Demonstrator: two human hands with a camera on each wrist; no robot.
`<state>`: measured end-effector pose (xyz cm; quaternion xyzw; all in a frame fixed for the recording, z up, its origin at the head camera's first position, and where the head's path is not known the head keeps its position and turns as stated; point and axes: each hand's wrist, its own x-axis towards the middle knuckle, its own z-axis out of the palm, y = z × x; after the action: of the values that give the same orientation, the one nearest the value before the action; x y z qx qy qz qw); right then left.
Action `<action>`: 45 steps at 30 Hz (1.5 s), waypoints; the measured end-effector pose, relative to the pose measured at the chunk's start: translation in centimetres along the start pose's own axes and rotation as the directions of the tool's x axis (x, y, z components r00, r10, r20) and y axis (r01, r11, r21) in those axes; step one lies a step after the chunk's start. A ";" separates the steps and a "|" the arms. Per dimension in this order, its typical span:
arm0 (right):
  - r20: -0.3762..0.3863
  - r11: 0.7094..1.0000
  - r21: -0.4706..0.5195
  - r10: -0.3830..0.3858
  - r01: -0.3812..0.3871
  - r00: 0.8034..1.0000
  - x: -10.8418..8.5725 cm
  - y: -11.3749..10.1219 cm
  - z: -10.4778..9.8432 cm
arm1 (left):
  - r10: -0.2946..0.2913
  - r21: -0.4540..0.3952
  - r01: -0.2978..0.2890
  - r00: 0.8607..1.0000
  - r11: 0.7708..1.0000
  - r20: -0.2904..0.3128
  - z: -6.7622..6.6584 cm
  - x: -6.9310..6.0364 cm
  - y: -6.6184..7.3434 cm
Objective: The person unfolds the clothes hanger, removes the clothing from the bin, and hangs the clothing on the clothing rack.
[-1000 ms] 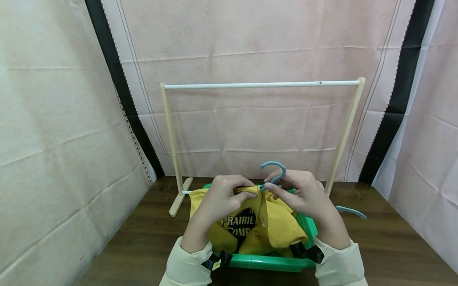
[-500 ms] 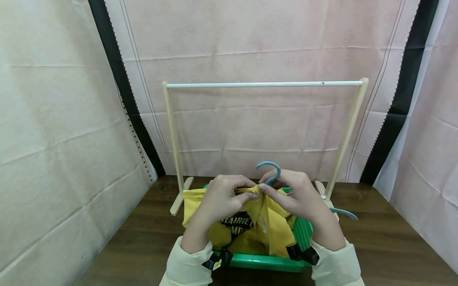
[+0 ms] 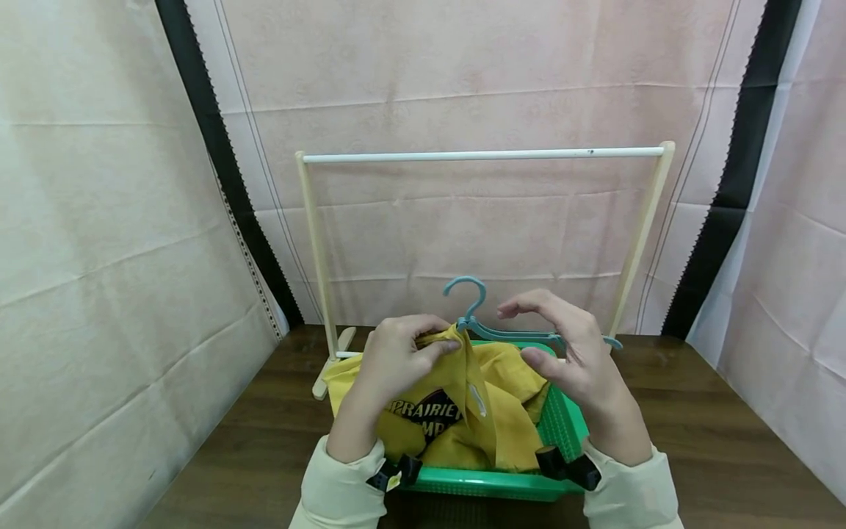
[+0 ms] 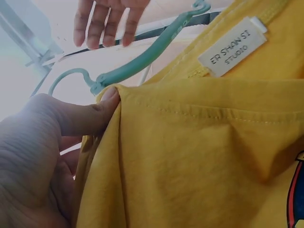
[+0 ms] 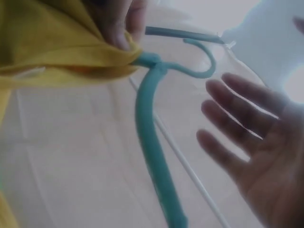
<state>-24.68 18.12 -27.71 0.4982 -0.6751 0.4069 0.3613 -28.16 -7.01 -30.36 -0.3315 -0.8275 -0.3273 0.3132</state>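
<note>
Presently: Left Hand [image 3: 396,361] on Shirt [image 3: 505,433], Right Hand [image 3: 573,354] Free

Your Left Hand pinches the Shirt at its neckline, over the basket [image 3: 489,485] and in front of the rack [image 3: 482,156]. One arm of the hanger [image 3: 515,335] enters the neckline beside your pinch; the other extends outside, to the right. Your Right Hand, fingers spread, grasps nothing near that outer arm.

Left hand [image 3: 393,364], one; right hand [image 3: 584,356], one. Pale sleeves [image 3: 346,477], two. Blue hanger [image 3: 509,335], one. Yellow shirt [image 3: 502,433], one visible. Green basket [image 3: 489,483], one. Rack [image 3: 315,250], one: two posts [image 3: 640,242], one top bar [image 3: 482,156]. Black strips [image 3: 203,95], two. Worktop [image 3: 251,441], one.
</note>
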 end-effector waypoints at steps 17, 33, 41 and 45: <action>0.361 0.930 -0.134 0.369 -0.343 0.856 -0.5 1.2 3.7 | -0.035 -0.037 0.034 0.999 0.999 -0.027 -0.3 0.1 0.0; 0.592 0.886 -0.086 0.413 -0.455 0.692 -0.9 2.2 4.8 | -0.005 -0.248 -0.007 0.999 0.969 -0.045 -1.2 0.1 0.3; 0.562 0.886 -0.086 0.421 -0.456 0.712 -1.1 2.2 3.7 | -0.003 -0.244 -0.007 0.999 0.970 -0.040 -1.4 0.1 0.0; 0.551 0.887 -0.081 0.420 -0.454 0.721 -1.1 2.4 3.4 | -0.008 -0.250 -0.002 0.999 0.968 -0.039 -1.7 0.0 -0.3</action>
<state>-26.97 15.87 -30.55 0.4314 -0.8359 0.3381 0.0286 -27.89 -8.51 -29.43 -0.3604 -0.7739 -0.4361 0.2846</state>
